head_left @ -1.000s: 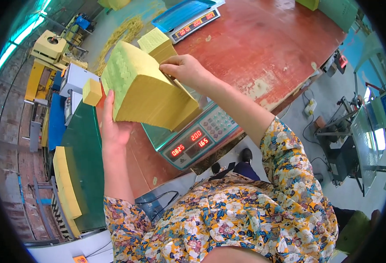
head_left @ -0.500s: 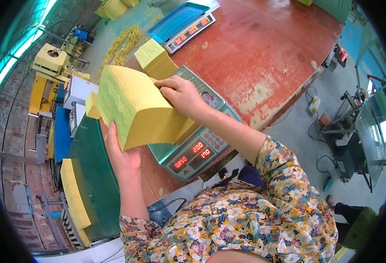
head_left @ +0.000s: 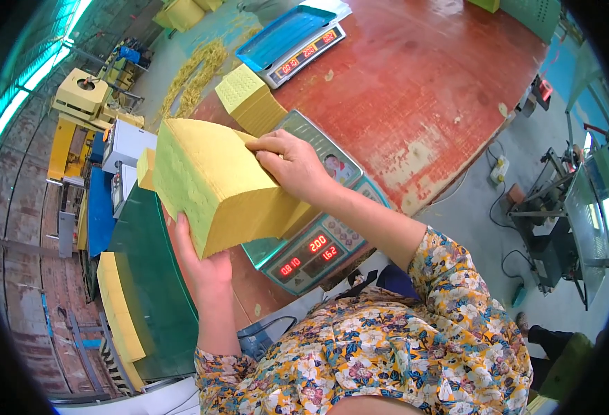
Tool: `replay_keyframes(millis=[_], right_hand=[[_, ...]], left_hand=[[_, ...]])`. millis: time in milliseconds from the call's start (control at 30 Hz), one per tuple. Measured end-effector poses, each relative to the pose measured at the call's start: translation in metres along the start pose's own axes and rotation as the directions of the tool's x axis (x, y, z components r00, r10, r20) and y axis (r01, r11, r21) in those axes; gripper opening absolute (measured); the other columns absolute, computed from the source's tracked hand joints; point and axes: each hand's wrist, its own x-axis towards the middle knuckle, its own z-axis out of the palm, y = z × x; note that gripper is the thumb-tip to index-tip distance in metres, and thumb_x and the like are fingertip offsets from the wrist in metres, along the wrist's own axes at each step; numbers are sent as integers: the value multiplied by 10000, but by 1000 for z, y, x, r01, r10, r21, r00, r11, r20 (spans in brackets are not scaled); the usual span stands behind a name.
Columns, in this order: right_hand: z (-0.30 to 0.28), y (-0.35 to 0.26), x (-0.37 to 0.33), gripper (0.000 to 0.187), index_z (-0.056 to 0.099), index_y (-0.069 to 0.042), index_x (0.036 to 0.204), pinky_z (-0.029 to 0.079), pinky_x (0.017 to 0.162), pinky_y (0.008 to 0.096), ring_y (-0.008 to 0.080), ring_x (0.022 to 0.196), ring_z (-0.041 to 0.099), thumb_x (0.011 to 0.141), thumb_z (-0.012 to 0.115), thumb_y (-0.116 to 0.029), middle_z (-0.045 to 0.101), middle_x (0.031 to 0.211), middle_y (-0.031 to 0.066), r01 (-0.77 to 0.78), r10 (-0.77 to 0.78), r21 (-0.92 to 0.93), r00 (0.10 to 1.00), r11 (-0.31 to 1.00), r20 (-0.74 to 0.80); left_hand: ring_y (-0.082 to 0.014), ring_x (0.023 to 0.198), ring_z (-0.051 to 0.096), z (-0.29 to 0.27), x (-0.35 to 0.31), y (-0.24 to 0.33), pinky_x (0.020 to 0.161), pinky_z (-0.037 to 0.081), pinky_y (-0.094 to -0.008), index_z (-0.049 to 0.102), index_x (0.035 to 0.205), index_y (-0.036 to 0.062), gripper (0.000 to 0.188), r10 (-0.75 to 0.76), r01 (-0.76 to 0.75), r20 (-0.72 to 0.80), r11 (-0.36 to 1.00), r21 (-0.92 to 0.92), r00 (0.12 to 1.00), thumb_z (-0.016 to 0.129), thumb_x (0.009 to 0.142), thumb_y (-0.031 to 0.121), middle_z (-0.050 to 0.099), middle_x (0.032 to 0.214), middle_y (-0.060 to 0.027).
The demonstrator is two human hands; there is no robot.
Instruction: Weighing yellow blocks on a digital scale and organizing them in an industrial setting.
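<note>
A thick stack of yellow paper (head_left: pixel 211 155) is tilted up between my hands, its punched green-yellow face turned left. My left hand (head_left: pixel 206 266) supports it at the lower left corner, thumb along the near edge. My right hand (head_left: pixel 294 162) is closed over the stack's far right edge, fingertips pressed to the sheets. Under the stack, a digital scale (head_left: pixel 367 200) with a steel plate and lit red digits is partly covered. More yellow paper (head_left: pixel 301 220) shows on the scale below my right hand; how it joins the held stack is hidden.
Another yellow stack (head_left: pixel 249 100) stands behind the scale on the worn red table (head_left: pixel 415 90). A second scale with a blue tray (head_left: pixel 284 38) sits farther back. On the left, a green surface (head_left: pixel 152 277) carries a row of yellow stacks (head_left: pixel 119 304). Machinery (head_left: pixel 553 235) stands at right.
The held stack sits slightly lower and farther right in the picture, as the whole view has shifted a little. The near scale's lit digits have changed. Both hands keep their hold.
</note>
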Motion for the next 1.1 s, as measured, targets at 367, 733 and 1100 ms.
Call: replay_keyframes(millis=[367, 733, 1100], right_hand=[[-1, 8, 5, 297, 686, 18, 1082, 472, 892, 336, 263, 1001, 622, 878, 557, -156, 651, 1024, 156, -36, 37, -18, 999, 999, 21], [2, 22, 2, 309, 699, -7, 1056, 483, 889, 361, 289, 983, 637, 894, 548, -221, 656, 1015, 166, -60, 64, 66, 996, 996, -62], [17, 24, 19, 640, 423, 5, 1409, 299, 1115, 346, 271, 1353, 404, 1017, 380, -498, 459, 1432, 186, -128, 93, 212, 981, 969, 169]], left_hand=[[-143, 1132, 573, -3, 12, 8, 880, 483, -330, 496, 1354, 149, 476, -15, 7, 66, 992, 125, 998, 428, 1000, 459, 583, 1259, -1], [-210, 1199, 535, -6, 28, -10, 967, 464, -385, 442, 1390, 96, 533, -37, 41, 48, 995, -92, 998, 426, 1007, 466, 535, 1324, -59], [-241, 1122, 596, -32, 77, -70, 861, 556, -409, 495, 1339, 65, 433, -101, 127, 213, 985, -113, 972, 482, 1003, 338, 585, 1272, -110]])
